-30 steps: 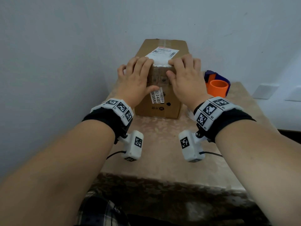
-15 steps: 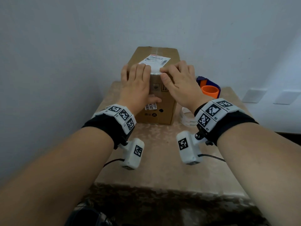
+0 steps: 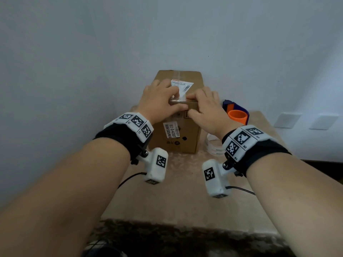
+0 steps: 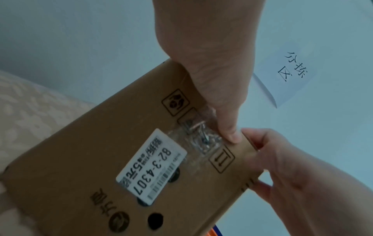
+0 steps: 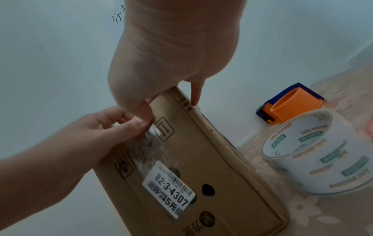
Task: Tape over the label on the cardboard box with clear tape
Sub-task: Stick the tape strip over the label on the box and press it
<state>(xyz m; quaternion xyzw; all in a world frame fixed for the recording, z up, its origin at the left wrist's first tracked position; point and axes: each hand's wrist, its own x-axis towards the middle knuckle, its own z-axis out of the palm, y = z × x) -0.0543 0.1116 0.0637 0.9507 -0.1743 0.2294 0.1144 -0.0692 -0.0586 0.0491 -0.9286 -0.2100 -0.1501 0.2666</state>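
Observation:
A brown cardboard box (image 3: 187,141) stands on the table against the wall. Its white shipping label (image 3: 182,85) lies on top. A crinkled strip of clear tape (image 4: 201,140) comes over the top front edge and runs down the front face to a small white sticker (image 4: 153,166). My left hand (image 3: 176,102) and right hand (image 3: 193,104) sit side by side on that edge. Their fingers lie bent over the top and both thumbs press the tape (image 5: 151,140) against the front face. The near part of the label is hidden under my fingers.
A roll of clear tape (image 5: 312,159) sits on the table just right of the box, with an orange and blue dispenser (image 5: 292,103) behind it. The beige table (image 3: 176,191) extends toward me. A paper sign (image 4: 292,71) hangs on the wall.
Both hands slid from lying flat on the box top back to its front top edge. Their fingers bent and the thumbs came together on the front face. The view pulled back.

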